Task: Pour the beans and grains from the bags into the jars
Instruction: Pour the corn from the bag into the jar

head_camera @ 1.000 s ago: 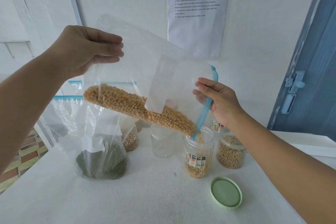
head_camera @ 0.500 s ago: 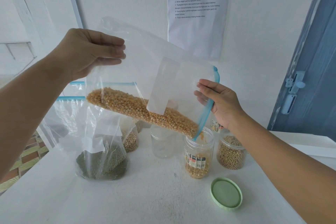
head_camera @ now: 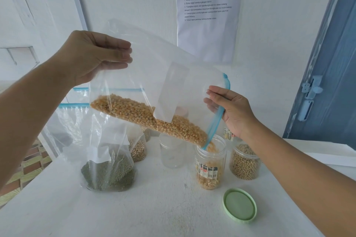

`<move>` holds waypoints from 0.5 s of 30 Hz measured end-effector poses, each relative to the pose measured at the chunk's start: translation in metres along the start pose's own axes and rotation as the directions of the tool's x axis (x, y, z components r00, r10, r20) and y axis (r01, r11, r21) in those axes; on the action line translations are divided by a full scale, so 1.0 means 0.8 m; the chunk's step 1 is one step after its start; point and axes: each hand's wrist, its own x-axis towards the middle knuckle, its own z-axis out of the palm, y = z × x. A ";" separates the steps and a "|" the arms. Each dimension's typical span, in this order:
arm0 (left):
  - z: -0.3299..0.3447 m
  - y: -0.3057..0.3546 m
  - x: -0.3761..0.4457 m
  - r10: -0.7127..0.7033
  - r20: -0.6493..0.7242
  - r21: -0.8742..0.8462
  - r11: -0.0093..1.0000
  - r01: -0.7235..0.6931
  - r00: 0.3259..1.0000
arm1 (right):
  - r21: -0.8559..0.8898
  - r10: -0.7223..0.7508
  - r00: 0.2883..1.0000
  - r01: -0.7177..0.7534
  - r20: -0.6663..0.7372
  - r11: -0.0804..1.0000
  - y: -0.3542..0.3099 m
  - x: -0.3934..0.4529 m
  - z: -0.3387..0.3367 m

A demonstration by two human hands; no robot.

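Observation:
A clear zip bag of yellow corn kernels (head_camera: pixel 146 115) hangs tilted over the table, its blue zip mouth down at the right. My left hand (head_camera: pixel 92 57) pinches the bag's upper left corner. My right hand (head_camera: pixel 231 109) holds the mouth edge by the blue strip. Kernels spill from the mouth into an open labelled jar (head_camera: pixel 210 165), which is partly filled with corn. Its green lid (head_camera: pixel 239 205) lies flat in front of it.
A bag of green beans (head_camera: pixel 107 171) stands at the left, with another bag of pale beans (head_camera: pixel 137 150) behind it. An empty clear jar (head_camera: pixel 171 152) and a jar of pale beans (head_camera: pixel 244 163) stand on the white table (head_camera: pixel 154 213). A blue door (head_camera: pixel 331 63) is at the right.
My left hand and the bag's raised corner have sunk slightly. Kernels have slid toward the mouth and the corn in the jar has risen a little.

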 end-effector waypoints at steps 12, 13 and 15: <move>-0.003 0.004 0.002 0.000 -0.003 -0.003 1.000 0.000 1.000 | 0.013 -0.006 1.000 0.006 -0.005 1.000 -0.001 0.003 0.005; -0.003 0.003 0.003 -0.002 -0.002 -0.005 1.000 0.002 1.000 | 0.016 -0.006 1.000 0.006 -0.007 1.000 -0.001 0.003 0.004; -0.002 0.003 0.003 -0.002 -0.001 -0.005 1.000 0.002 1.000 | 0.016 -0.003 1.000 0.003 -0.011 1.000 -0.001 0.002 0.004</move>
